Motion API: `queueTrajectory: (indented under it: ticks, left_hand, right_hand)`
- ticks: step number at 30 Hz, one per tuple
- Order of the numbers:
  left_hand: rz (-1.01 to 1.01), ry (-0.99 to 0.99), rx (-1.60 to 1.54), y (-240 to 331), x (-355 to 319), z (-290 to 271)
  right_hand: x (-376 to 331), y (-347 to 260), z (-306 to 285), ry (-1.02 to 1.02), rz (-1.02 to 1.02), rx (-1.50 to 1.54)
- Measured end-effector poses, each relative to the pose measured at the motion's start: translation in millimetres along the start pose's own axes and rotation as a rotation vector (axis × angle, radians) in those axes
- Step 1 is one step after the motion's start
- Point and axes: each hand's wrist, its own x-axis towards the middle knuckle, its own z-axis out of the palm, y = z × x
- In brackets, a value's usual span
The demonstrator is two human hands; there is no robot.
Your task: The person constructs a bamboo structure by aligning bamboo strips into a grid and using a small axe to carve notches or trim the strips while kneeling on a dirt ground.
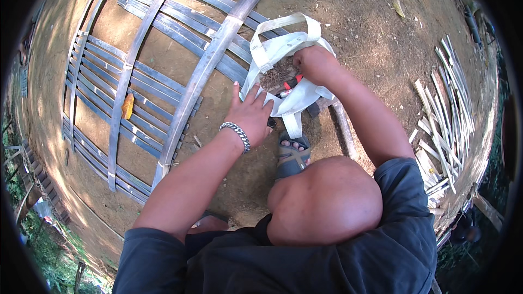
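Observation:
A white cloth bag [299, 100] with two wide handles sits on the ground in front of me, its mouth spread. Many thin brown bits [277, 76], too small to name, fill it, along with a red-and-black object [293, 82]. Over the bag's left edge lies my left hand [250, 110], its fingers apart and touching the cloth; a chain bracelet circles that wrist. My right hand [317, 65] is closed at the right side of the mouth. Its fingertips are hidden, so what they grip cannot be made out.
Slatted panels of split bamboo [180, 95] lie at the left, partly beside the bag. A pile of pale split sticks [444, 125] is at the right. Between the bag and my knee, a wooden stick [343, 128] rests on the dirt near my sandalled foot [293, 155].

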Motion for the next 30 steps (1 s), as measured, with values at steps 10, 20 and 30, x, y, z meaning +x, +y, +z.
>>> queueTrajectory:
  ticks: [10, 20, 30]
  left_hand:
    - [-0.015, -0.008, -0.019, 0.7, 2.8, 0.8]
    - [-0.025, 0.004, -0.053, -1.5, -7.2, 3.7]
    - [-0.044, 0.230, -0.349, 0.5, -20.9, 9.8]
  right_hand:
    - [1.2, -27.8, 34.8, 0.036, -0.225, -0.038]
    - [6.6, -17.6, 23.3, -0.107, -0.081, -0.052]
    - [-7.3, -13.2, 6.0, 0.020, -0.084, 0.165]
